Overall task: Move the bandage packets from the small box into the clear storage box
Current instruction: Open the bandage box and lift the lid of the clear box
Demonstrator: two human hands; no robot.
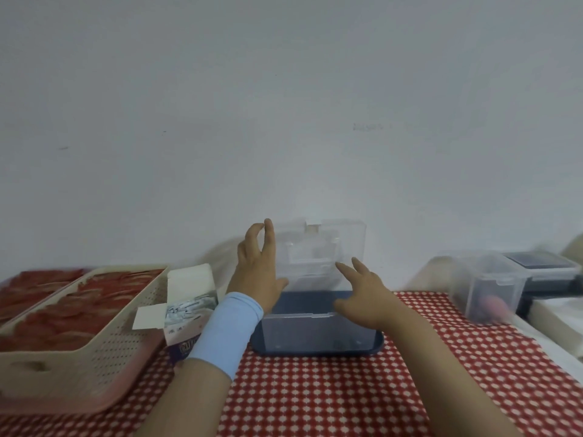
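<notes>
The clear storage box [318, 334] sits mid-table on the checked cloth [315, 392]. Its lid [347, 238] is swung up and stands at the back w/ the wall behind it, prob. so the mouth is free for loading.

Both hands are at the box. The left hand [257, 266] is up at the box's left side beside the lid's edge, fingers loosely bent, gripping nothing I can see. There's too much blur to say if it touches the plastic. The right hand [366, 294] hovers over the box's front-right rim, fingers spread and relaxed, also empty. To me it looks like steadying or checking the box before the reach, not a grab.

The small box [189, 288] stands just left of the storage box, partly behind the left forearm w/ its pale blue wrist sleeve [227, 329]. Its flaps are open toward the person, so it's a short trip across. The bandage packets [186, 309] show as a pale bundle inside it. None show through the storage box's walls, so I'd judge the moving hasn't begun.

Further left of the storage box is a beige basket [94, 342], tilted. Well to its right is another clear tub [485, 285], lid down, out of the way.

Next move calls for a hand to cross left to the packets.
</notes>
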